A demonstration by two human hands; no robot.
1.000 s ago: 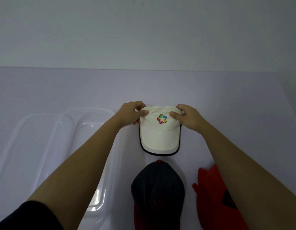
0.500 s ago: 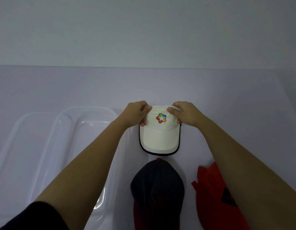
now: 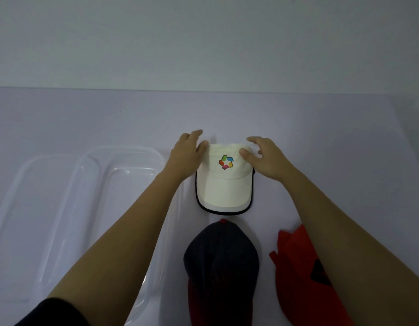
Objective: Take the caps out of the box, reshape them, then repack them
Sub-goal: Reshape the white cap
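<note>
Left hand [image 3: 185, 152] and right hand [image 3: 268, 160] hover open, flanking the crown of the white cap [image 3: 223, 189] just beyond the navy cap [image 3: 221, 255]; light and floppy, it seems best held by its stiff brim.

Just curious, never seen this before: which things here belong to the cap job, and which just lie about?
Job: white cap, dark cap, red cap, clear box, left hand, right hand.
Lying about: only the table itself.
</note>
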